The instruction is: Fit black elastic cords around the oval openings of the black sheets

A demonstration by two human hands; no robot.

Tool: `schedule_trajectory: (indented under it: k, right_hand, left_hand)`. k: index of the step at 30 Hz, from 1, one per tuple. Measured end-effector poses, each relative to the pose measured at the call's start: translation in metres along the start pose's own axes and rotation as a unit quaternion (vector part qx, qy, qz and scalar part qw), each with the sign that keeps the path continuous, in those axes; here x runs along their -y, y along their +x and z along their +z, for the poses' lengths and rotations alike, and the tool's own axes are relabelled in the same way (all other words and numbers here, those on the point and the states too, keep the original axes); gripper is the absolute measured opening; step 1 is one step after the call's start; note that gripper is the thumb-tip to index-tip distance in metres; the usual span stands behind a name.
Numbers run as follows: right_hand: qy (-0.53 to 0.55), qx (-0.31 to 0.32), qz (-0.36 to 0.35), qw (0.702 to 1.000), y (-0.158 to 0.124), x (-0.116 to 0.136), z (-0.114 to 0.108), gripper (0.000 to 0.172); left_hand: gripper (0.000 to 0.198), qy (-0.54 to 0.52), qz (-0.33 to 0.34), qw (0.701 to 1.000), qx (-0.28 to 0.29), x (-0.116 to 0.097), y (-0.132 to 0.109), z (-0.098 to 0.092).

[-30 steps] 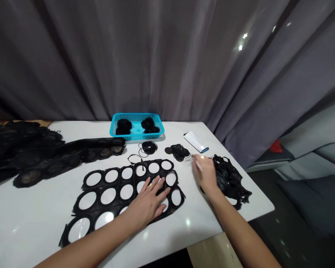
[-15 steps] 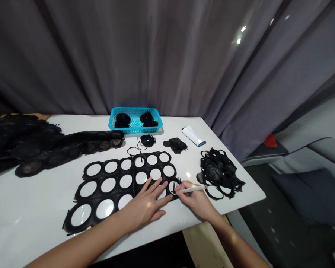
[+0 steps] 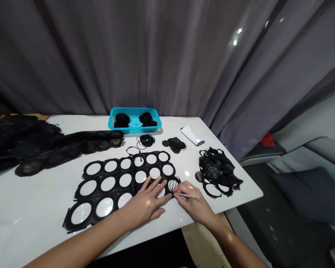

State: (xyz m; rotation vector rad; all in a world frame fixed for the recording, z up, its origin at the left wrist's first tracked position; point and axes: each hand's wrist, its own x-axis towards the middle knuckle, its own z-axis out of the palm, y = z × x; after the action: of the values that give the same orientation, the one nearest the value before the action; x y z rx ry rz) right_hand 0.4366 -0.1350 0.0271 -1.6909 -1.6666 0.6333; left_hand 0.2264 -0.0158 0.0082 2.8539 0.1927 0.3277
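Observation:
A black sheet with rows of round cut-out holes (image 3: 133, 184) lies flat on the white table. My left hand (image 3: 149, 201) rests palm down on its near right part, fingers spread. At the sheet's right end, my right hand (image 3: 191, 203) pinches a slim, pale pen-like tool (image 3: 188, 195). The tip of the tool is at the rim of the last hole near the left fingertips; I cannot make out whether it is a blade. Thin black strands (image 3: 173, 183) curl across that hole.
A blue basket (image 3: 135, 130) at the back holds black ring bundles. Black cord (image 3: 146, 140), black discs (image 3: 175, 143) and a white packet (image 3: 192, 135) lie before it. Black scraps (image 3: 216, 173) are heaped at right; rolled black sheets (image 3: 53, 149) lie left. Grey curtains (image 3: 145, 56) hang behind.
My right hand has shifted slightly with the tool, whose rear end has swung lower and nearer me. My left hand stays on the sheet. The view has moved slightly.

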Motion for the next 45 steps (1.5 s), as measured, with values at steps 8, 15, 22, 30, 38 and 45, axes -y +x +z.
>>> schedule_trajectory:
  k: [8,15,22,30,38,45]
  right_hand:
    - [-0.221,-0.187,-0.030,0.957,0.022,-0.033,-0.030,0.021]
    - [-0.006,-0.166,0.094,0.982,0.046,-0.015,-0.038,0.020]
    - [0.090,0.048,0.057,0.993,0.026,0.026,0.019,0.011]
    - [0.064,0.053,0.015,0.996,0.019,0.025,0.025,0.012]
    - [0.050,0.026,-0.013,0.998,0.018,0.026,0.029,0.013]
    - [-0.104,0.045,-0.169,0.979,0.008,0.019,0.040,0.021]
  left_hand:
    - [0.053,0.001,0.003,1.000,-0.007,0.000,0.000,0.000]
    - [0.062,0.013,-0.005,1.000,-0.004,-0.005,-0.018,-0.017]
    - [0.053,0.033,-0.039,0.998,-0.029,-0.010,-0.054,-0.014]
    - [0.054,0.032,-0.051,0.998,-0.030,-0.012,-0.056,-0.008]
    - [0.053,0.034,-0.049,0.997,-0.039,-0.012,-0.057,-0.007]
    - [0.057,0.032,-0.057,0.997,-0.029,-0.012,-0.057,-0.007]
